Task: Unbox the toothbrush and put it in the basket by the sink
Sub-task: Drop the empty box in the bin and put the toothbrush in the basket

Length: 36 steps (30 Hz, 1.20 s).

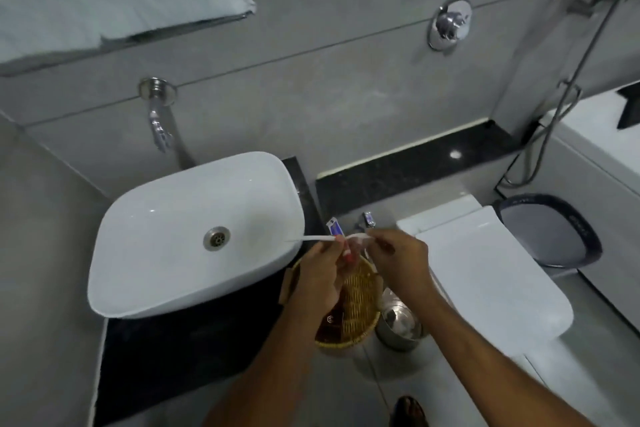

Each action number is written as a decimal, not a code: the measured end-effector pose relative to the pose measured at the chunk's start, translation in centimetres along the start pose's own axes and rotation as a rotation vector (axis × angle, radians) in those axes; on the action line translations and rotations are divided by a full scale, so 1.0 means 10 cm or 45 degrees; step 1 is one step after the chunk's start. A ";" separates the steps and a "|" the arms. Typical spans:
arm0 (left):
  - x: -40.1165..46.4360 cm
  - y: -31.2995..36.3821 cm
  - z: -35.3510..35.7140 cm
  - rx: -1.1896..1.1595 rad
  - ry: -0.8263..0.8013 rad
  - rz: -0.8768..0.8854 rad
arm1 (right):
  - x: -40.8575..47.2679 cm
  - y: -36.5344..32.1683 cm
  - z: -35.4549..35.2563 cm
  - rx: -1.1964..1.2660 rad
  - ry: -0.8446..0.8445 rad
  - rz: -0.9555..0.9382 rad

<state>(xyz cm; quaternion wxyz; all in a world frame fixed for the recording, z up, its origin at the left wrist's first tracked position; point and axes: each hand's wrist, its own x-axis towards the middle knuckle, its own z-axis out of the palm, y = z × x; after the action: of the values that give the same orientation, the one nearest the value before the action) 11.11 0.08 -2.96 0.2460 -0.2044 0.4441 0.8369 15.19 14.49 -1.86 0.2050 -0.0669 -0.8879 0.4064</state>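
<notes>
A: Far left we've got the white sink (166, 239) sitting on the dark counter (173, 357), drain (216, 238) in the middle, wall tap (157, 121) above it.

B: And the toothbrush?

A: White toothbrush (311, 238) is held level over the sink's right rim, thin end pointing left across the basin. Left hand (320, 279) is closed on it, fingers curled together around the handle. There's a red-and-white bit at the fingertips; we can't tell what it is.

B: Packaging still on?

A: Looks like a clear wrapper (358, 239) at the right end of the brush. Right hand (398, 262) pinches it, thumb and fingers pressed together. Blurry there, so we can't say how much of the brush it still covers.

B: Basket?

A: Round wicker basket (356, 305) sits directly under both hands, at the counter's right edge beside the sink. A dark packet (332, 324) lies inside it, partly hidden by the left forearm. The toothbrush is above the basket, not in it.

B: Anything else nearby?

A: Small blue-and-white tube (333, 226) stands just behind the hands, near the sink's corner. Steel bucket (398, 322) on the floor, touching the basket's right side as we see it. Then the white toilet lid (485, 270), and a dark bin (550, 232) far right. Chrome wall valve (449, 23) up top.
</notes>
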 end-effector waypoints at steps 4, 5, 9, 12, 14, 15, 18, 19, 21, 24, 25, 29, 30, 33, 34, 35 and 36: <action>-0.13 0.02 -0.40 0.132 0.010 -0.005 | 0.30 -0.15 -0.12 0.262 -0.089 0.264; -0.15 0.01 -0.50 0.225 0.056 0.019 | 0.40 -0.15 -0.15 0.204 -0.105 0.283; -0.19 0.00 -0.82 0.583 0.220 0.166 | 0.74 -0.13 -0.26 -0.238 -0.358 0.366; -0.18 -0.05 -1.01 0.648 0.283 0.193 | 0.84 -0.09 -0.09 -0.560 -0.653 0.440; -0.16 -0.10 -1.10 0.673 0.307 0.205 | 0.82 -0.04 0.11 -0.664 -0.768 0.480; -0.15 -0.13 -1.13 0.690 0.316 0.210 | 0.80 -0.01 0.21 -0.666 -0.817 0.500; -0.11 -0.19 -1.20 0.720 0.342 0.212 | 0.72 0.08 0.48 -0.646 -0.944 0.531; -0.10 -0.20 -1.22 0.729 0.346 0.211 | 0.69 0.10 0.55 -0.624 -0.948 0.550; -0.08 -0.22 -1.27 0.765 0.343 0.211 | 0.68 0.14 0.67 -0.565 -0.907 0.598; -0.08 -0.24 -1.32 0.817 0.331 0.207 | 0.70 0.19 0.78 -0.497 -0.831 0.669; -0.08 -0.24 -1.33 0.828 0.331 0.208 | 0.70 0.21 0.81 -0.471 -0.794 0.689; -0.08 -0.24 -1.35 0.856 0.325 0.203 | 0.70 0.25 0.89 -0.424 -0.695 0.727; -0.08 -0.25 -1.35 0.864 0.324 0.201 | 0.69 0.26 0.91 -0.429 -0.691 0.727; -0.09 -0.25 -1.33 0.896 0.325 0.214 | 0.65 0.27 0.98 -0.430 -0.712 0.770; -0.09 -0.25 -1.32 0.910 0.329 0.223 | 0.62 0.27 0.99 -0.420 -0.716 0.790; -0.09 -0.24 -1.32 0.918 0.332 0.229 | 0.60 0.27 1.01 -0.410 -0.716 0.804; -0.09 -0.24 -1.32 0.924 0.333 0.232 | 0.58 0.26 1.03 -0.404 -0.716 0.812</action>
<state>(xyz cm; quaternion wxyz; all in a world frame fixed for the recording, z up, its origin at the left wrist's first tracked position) 14.84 -10.08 -10.89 0.1684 -0.1687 0.7550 0.6109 5.47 10.78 -8.04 -0.1923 -0.2546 -0.8955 0.3104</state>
